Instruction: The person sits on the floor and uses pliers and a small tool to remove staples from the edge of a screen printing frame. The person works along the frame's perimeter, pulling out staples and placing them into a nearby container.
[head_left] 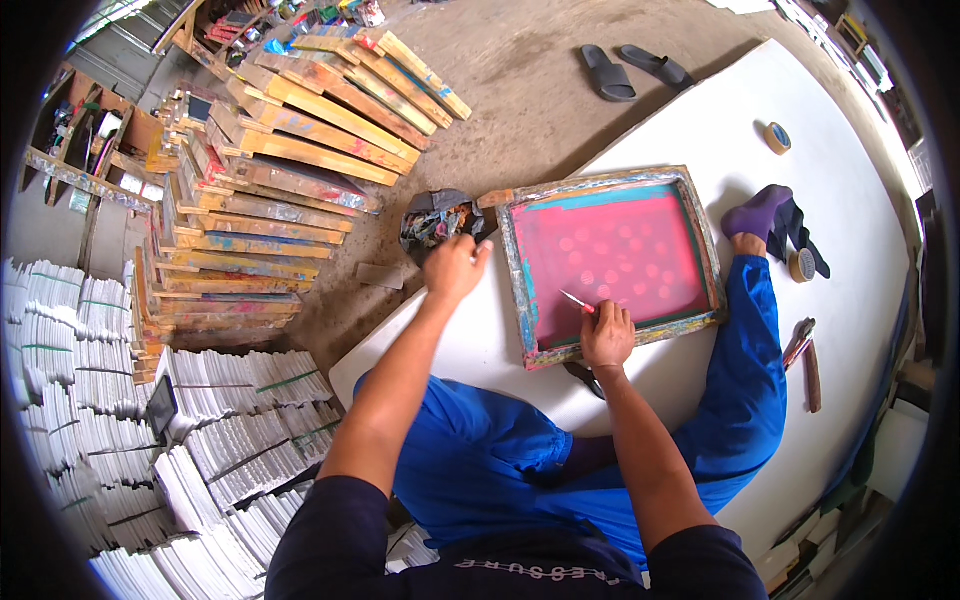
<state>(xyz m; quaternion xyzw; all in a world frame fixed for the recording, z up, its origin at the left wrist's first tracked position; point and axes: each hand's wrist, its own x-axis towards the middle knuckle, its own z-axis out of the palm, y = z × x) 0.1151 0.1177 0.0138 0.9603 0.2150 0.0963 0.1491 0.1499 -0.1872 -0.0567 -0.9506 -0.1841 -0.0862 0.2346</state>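
A wooden-framed printing screen (690, 210) lies on the white table, its pink mesh marked with pale round spots and a teal band along the far edge. My right hand (608, 335) rests over its near edge, closed around a slim red-and-white pen-like tool (577, 301). The pointed end of that tool aims left over the mesh. To the left of the screen, my left hand (455, 268) hovers by a dark bag (420, 235) stuffed with crumpled scraps. Its fingers are bunched together, and whatever may be between them is hidden.
Stacked wooden frames (270, 195) and bundled white paper (225, 400) fill the left. My purple-socked foot (757, 212) is on the table (660, 130), near two tape rolls (777, 138), a dark strap (790, 222) and a brown stick (813, 378). Black sandals (608, 75) lie on the floor beyond.
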